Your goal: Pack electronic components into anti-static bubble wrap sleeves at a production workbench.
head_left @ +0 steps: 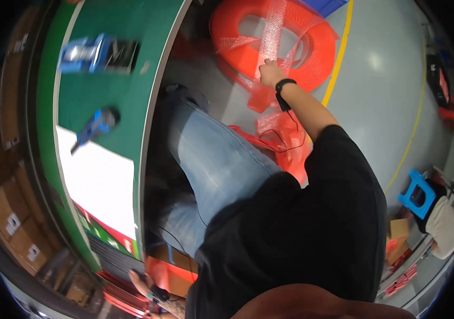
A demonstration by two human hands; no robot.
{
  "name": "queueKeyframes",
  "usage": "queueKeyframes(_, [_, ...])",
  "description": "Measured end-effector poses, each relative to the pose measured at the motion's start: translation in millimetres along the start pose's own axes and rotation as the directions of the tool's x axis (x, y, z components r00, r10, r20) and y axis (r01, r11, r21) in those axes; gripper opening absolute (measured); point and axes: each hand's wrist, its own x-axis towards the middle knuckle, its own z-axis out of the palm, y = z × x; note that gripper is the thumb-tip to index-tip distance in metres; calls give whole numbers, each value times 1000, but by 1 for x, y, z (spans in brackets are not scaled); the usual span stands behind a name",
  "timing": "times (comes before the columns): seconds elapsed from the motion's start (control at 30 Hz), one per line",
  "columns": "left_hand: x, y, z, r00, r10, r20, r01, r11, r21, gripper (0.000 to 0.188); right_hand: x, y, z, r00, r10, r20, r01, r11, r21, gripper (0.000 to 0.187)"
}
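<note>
Red bubble-wrap roll (316,63) is on the floor (378,101), right at my right hand (272,74); fingers curled over its loose strip (272,32), can't tell if gripped. Left hand (140,283) is well apart, fingers spread, beside the bench (123,90).

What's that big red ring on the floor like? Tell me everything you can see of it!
The red ring looks like a thick roll of shiny plastic bubble sheet, lying flat on the grey floor with its hole facing up. It is bright orange-red, and a paler, see-through strip crosses its top and its hole. A loose flap shows at the near edge. The person's right hand touches that strip. A yellow line runs along its right side.
</note>
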Motion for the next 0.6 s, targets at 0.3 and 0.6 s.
queueKeyframes(0.3, [27,48,-29,901,-368,231,6,543,840,27,205,-25,76,996,89,24,-81,968,-237,34])
queueKeyframes(0.6, [-4,95,-1,977,-192,96,60,675,735,28,231,11,109,980,144,139,-61,877,-476,31])
